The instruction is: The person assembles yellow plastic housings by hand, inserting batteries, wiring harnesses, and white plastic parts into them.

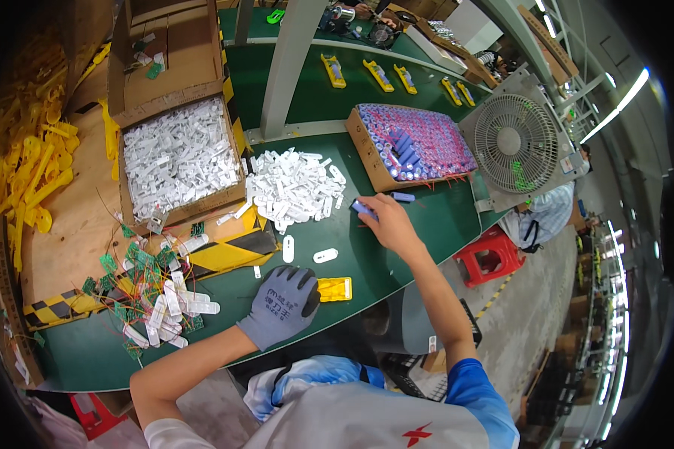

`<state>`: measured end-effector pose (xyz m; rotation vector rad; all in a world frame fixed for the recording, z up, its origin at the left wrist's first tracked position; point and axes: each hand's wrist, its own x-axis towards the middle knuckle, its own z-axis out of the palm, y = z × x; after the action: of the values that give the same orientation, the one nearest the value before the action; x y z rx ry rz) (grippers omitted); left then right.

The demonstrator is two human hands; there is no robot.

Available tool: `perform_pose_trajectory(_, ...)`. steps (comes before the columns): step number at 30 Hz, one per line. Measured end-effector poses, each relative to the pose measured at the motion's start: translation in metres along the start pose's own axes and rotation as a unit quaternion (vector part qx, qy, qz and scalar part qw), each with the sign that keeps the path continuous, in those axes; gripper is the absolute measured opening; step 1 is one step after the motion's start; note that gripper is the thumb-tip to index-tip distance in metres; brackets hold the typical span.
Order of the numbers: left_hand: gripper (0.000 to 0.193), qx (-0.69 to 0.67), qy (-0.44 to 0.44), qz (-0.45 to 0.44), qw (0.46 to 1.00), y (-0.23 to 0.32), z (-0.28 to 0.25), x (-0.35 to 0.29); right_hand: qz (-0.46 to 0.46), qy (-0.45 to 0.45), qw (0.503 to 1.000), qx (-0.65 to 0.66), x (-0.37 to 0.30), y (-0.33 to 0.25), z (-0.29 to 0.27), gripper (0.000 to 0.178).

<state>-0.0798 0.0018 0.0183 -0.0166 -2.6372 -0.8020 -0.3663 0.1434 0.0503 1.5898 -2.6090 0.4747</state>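
My left hand [281, 305], in a grey glove with dark fingertips, is closed at the left end of a yellow plastic casing [337, 289] near the table's front edge. Its fingers partly hide that end. Farther right, my bare right hand [389, 224] pinches a purple cylindrical battery cell [364, 209] just above the green tabletop. A second purple cell [403, 197] lies beside these fingers, at the foot of a cardboard box [371, 156] packed with cells. Two white oval plastic pieces, one upright [288, 248] and one sideways [325, 256], lie beyond my left hand.
White plastic parts form a pile [296, 187] and fill a carton [180, 161]. Wired green circuit boards [157, 258] cover the left, with yellow casings [45, 165] heaped beyond. A fan [513, 142] stands right of the cells. A metal post [288, 71] rises behind the pile.
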Motion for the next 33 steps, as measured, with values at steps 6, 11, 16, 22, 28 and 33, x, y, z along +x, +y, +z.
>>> perform_pose_trajectory(6,0.032,-0.013,0.01,-0.013,1.0,-0.003,0.002,0.0,0.122,-0.052,0.765,0.63,-0.026,-0.026,-0.001,0.039)
perform_pose_trajectory(11,0.031,-0.008,-0.003,-0.009,1.0,0.0,0.002,0.001,0.143,-0.016,0.695,0.704,-0.078,-0.054,0.028,0.038)
perform_pose_trajectory(16,0.03,-0.026,0.011,-0.007,1.0,-0.003,0.005,-0.001,0.149,0.03,0.711,0.687,-0.114,-0.071,0.053,0.032)
perform_pose_trajectory(22,0.029,-0.059,0.015,-0.02,0.998,-0.006,0.005,0.0,0.041,0.058,0.865,0.496,-0.117,-0.076,0.046,0.022)
perform_pose_trajectory(28,0.028,-0.052,0.012,0.002,0.999,-0.011,0.007,-0.005,0.028,0.042,0.895,0.442,-0.116,-0.078,0.041,0.028)
perform_pose_trajectory(33,0.03,-0.067,0.019,0.013,0.997,-0.014,0.011,-0.006,0.032,0.036,0.899,0.435,-0.117,-0.078,0.039,0.031)
